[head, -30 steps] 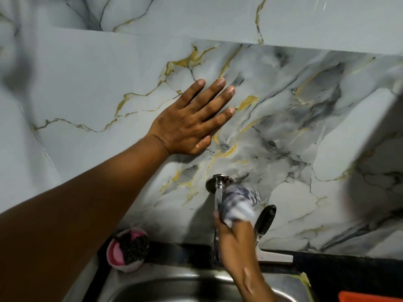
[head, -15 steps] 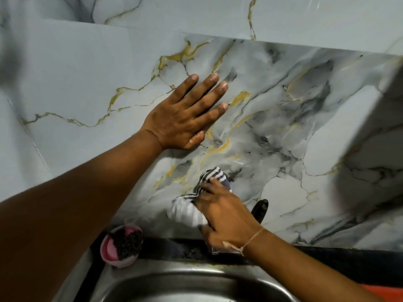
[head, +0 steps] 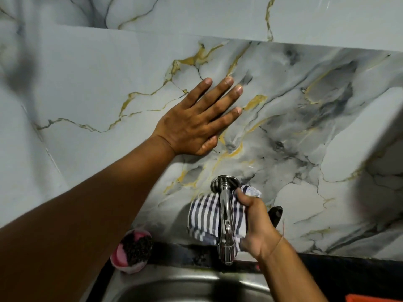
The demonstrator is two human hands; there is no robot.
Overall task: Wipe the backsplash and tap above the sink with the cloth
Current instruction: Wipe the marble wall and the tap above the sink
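The backsplash [head: 316, 131] is grey marble-look tile with gold and dark veins. My left hand [head: 196, 120] lies flat on it with straight, spread fingers, above and left of the tap. A chrome tap [head: 225, 219] sticks out of the wall over the steel sink [head: 185, 288]. My right hand [head: 256, 227] grips a blue-and-white striped cloth [head: 202, 219] that wraps behind and beside the tap's spout, just under its wall flange. Part of the cloth is hidden by the spout and my fingers.
A pink bowl [head: 122, 258] with a dark scrubber sits on the black ledge at the sink's back left corner. A black handle [head: 275, 214] shows behind my right hand. An orange object [head: 375, 298] peeks in at the bottom right.
My right hand has moved with the cloth from the wall left of the tap to the tap's spout, and the cloth now wraps it. My left hand stays flat on the tile.
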